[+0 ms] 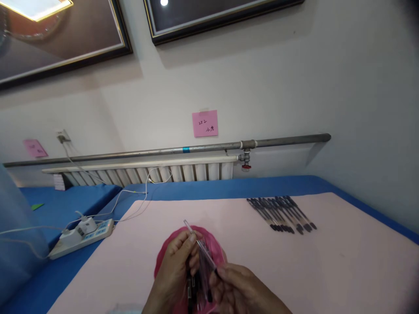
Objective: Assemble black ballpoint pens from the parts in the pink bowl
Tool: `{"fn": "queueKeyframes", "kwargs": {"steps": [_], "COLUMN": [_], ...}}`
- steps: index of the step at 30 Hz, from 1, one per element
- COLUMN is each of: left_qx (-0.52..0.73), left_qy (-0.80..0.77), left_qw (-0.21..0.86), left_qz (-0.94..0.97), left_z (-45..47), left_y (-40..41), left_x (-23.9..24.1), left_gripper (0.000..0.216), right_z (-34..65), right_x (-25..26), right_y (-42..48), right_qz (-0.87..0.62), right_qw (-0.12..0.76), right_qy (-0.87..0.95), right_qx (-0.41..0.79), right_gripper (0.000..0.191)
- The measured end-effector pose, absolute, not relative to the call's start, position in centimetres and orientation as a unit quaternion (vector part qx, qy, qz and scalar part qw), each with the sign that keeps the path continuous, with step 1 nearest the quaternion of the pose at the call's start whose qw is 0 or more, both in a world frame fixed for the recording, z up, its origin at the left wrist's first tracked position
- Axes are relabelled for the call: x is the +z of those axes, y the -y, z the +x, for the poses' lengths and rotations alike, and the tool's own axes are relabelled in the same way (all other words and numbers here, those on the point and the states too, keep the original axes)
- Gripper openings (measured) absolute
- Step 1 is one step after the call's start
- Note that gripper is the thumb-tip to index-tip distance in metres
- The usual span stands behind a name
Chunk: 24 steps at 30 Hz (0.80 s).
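Observation:
Over a pink basket, my left hand pinches a clear pen barrel near its upper end. The barrel slants down to the right, where the fingers of my right hand close on its dark lower end. Whether that dark end is a separate part, I cannot tell. Inside the basket, below my hands, lie more clear tubes and black pen parts. Both hands partly hide the basket. To the right, several pens with black ends lie side by side in a slanted row.
Pink paper covers the blue table. A white power strip with plugs and cables lies at the left. Behind the table are a white radiator and a metal pipe with a red-handled valve.

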State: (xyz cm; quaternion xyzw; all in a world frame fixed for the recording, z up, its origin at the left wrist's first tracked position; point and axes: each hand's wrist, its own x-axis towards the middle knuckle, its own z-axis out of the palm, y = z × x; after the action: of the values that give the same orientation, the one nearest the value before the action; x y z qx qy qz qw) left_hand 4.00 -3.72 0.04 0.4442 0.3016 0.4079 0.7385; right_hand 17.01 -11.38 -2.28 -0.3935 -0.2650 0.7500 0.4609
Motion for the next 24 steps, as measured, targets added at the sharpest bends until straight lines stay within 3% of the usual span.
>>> {"fn": "queueKeyframes", "kwargs": {"steps": [5, 8, 10, 15, 17, 24], "left_qx": [0.419, 0.396, 0.350, 0.199, 0.178, 0.148], "left_qy": [-0.327, -0.371, -0.446, -0.577, -0.583, -0.592], "left_qw": [0.721, 0.678, 0.595, 0.317, 0.294, 0.235], "left_qz": [0.445, 0.497, 0.570, 0.726, 0.736, 0.757], "left_z": [3.3, 1.8, 0.7, -0.3, -0.1, 0.8], "left_y": [3.3, 2.4, 1.7, 0.5, 0.4, 1.3], "left_x": [0.4, 0.5, 0.4, -0.6, -0.9, -0.4], "left_gripper": [0.029, 0.034, 0.037, 0.025, 0.020, 0.025], "right_z": [16.6, 17.0, 17.4, 17.8, 17.9, 19.6], "right_x": [-3.2, -3.3, -3.1, -3.7, -4.3, -5.5], "right_y": [11.2, 11.3, 11.4, 12.0, 12.2, 12.6], "right_qz": [-0.466, -0.516, -0.565, -0.626, -0.632, -0.648], "right_qw": [0.560, 0.526, 0.504, 0.417, 0.408, 0.469], "right_qy": [0.313, 0.380, 0.475, 0.623, 0.635, 0.596], "right_qx": [0.609, 0.559, 0.449, 0.215, 0.178, 0.067], "right_gripper": [0.022, 0.011, 0.009, 0.028, 0.033, 0.019]}}
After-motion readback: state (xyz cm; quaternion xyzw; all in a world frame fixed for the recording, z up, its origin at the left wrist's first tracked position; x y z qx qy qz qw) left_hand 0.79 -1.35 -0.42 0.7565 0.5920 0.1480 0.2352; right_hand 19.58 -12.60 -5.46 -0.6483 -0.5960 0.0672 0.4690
